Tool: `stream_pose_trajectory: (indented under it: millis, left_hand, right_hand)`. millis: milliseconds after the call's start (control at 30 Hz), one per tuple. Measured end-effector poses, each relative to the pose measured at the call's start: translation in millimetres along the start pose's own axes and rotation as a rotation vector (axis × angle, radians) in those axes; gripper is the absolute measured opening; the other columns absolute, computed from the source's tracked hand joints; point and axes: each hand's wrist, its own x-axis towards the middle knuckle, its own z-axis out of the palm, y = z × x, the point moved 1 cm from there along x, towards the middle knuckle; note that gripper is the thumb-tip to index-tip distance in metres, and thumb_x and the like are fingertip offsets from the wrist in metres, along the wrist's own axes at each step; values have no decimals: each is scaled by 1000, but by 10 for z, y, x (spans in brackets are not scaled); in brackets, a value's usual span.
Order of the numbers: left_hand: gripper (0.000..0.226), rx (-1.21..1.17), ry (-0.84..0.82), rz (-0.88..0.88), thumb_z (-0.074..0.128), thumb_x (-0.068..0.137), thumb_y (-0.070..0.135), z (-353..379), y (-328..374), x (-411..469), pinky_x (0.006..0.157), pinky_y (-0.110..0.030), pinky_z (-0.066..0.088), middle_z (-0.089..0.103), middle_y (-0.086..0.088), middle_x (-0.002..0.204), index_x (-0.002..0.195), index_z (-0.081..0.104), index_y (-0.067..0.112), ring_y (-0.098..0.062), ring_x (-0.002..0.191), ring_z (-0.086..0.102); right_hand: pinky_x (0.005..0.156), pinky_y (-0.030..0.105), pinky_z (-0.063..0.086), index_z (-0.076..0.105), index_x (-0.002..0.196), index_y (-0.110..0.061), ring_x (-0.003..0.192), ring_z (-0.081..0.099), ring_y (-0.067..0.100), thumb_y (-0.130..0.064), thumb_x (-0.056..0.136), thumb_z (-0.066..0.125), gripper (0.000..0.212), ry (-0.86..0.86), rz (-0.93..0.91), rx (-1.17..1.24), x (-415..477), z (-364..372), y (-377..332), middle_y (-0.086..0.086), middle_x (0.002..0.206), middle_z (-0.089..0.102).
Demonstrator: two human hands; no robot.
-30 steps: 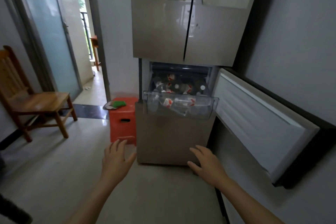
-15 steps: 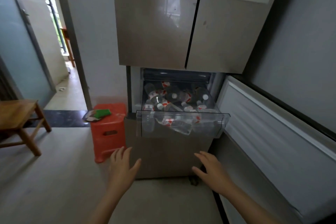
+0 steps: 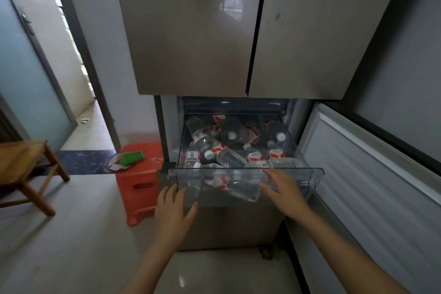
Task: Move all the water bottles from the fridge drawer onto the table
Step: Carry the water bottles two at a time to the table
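Water bottles [image 3: 202,143] heaped in drawer [image 3: 214,171] — left hand [image 3: 174,212], right hand [image 3: 284,193] now up at its front, spread, empty.

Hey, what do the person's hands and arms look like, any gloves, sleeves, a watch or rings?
Nothing is worn that shows. The left hand and the right hand are bare, with no gloves. The left forearm and the right forearm are uncovered down to the frame edge, with no sleeve in sight. No watch, bracelet or ring can be made out.
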Motion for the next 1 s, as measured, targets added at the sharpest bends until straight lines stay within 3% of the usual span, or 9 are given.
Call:
stream_pose_trajectory:
  millis: [233,333,400,500,600,767,900,1000]
  left_hand:
    - [56,134,33,33,36,77,46,307,173,773,94,-54,39,60,-17,121,106,67,10,-42,120,45]
    - [49,223,31,41,39,77,42,464,237,982,84,-54,46,65,-15,112,102,68,11,-41,112,54]
    - [46,269,33,46,40,77,41,556,210,1017,86,-50,46,66,-13,108,100,68,12,-35,111,51]
    - [42,313,71,59,40,79,40,663,134,1030,90,-39,34,68,-10,105,94,69,15,-26,111,41]
    - [41,346,93,82,40,79,41,661,119,1044,88,-42,41,67,-8,108,95,69,17,-24,112,40]
    - [42,387,141,149,41,78,39,536,93,1245,79,-49,49,67,-12,103,91,70,11,-27,110,43]
    - [43,454,69,141,40,76,40,464,-21,1405,73,-48,51,69,-12,96,83,71,12,-38,97,62]
    - [43,452,23,139,40,77,40,475,-57,1419,67,-42,52,70,-8,88,80,71,11,-34,89,64]
  right_hand:
    - [95,21,28,48,131,-17,122,42,16,-33,92,53,42,-50,-78,-88,927,-49,350,3,132,50]
    - [94,25,40,51,126,-20,112,51,13,-36,91,52,39,-204,-29,-64,1219,-28,512,0,124,55]
    - [88,29,47,55,120,-22,98,56,10,-37,90,52,33,-335,-3,-55,1328,0,562,-1,115,60]
    - [82,23,43,52,126,-23,98,53,8,-38,88,56,40,-425,-17,-77,1427,45,620,-4,121,56]
    - [77,17,40,48,130,-25,94,50,3,-38,84,62,49,-480,-4,-60,1493,62,655,-6,123,55]
    - [91,24,44,46,132,-27,111,52,12,-37,80,67,57,-694,-15,-177,1711,76,645,-5,130,53]
    - [89,30,50,36,138,-24,110,55,20,-29,80,69,67,-860,18,-227,1873,116,584,-1,134,45]
    - [96,28,44,33,140,-24,121,46,19,-32,78,70,72,-945,33,-289,1997,162,588,-2,140,40]
